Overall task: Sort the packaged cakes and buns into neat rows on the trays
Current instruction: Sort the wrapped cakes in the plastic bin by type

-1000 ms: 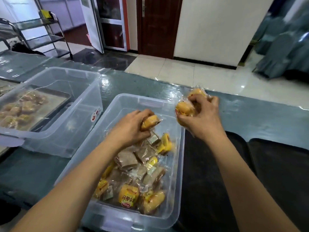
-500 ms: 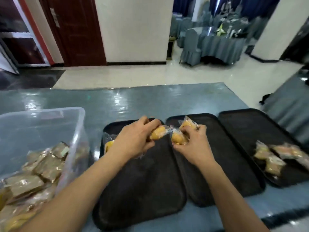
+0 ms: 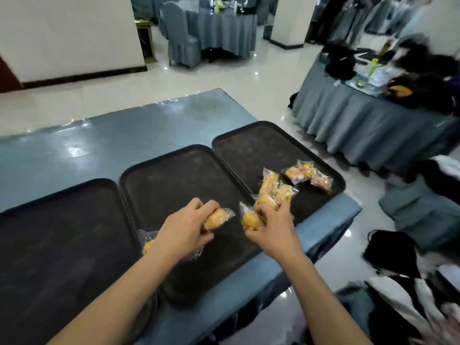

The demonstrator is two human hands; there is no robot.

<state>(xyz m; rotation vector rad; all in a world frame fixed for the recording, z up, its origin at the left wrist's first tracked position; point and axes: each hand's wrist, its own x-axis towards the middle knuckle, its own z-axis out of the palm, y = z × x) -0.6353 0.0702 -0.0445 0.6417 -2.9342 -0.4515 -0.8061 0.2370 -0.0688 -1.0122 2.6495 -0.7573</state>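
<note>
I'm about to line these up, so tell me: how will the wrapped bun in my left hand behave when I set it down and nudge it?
The wrapped bun in the left hand looks rounded, so it may rock or roll slightly. Its clear wrapper looks glossy, so it will probably slide easily on the middle tray. It looks soft, so a firm squeeze could dent it.

Black trays, yellow buns

1. Left hand grips a bun over the middle tray.
2. Right hand holds buns at that tray's right edge.
3. Packets lie on the right tray.
</note>
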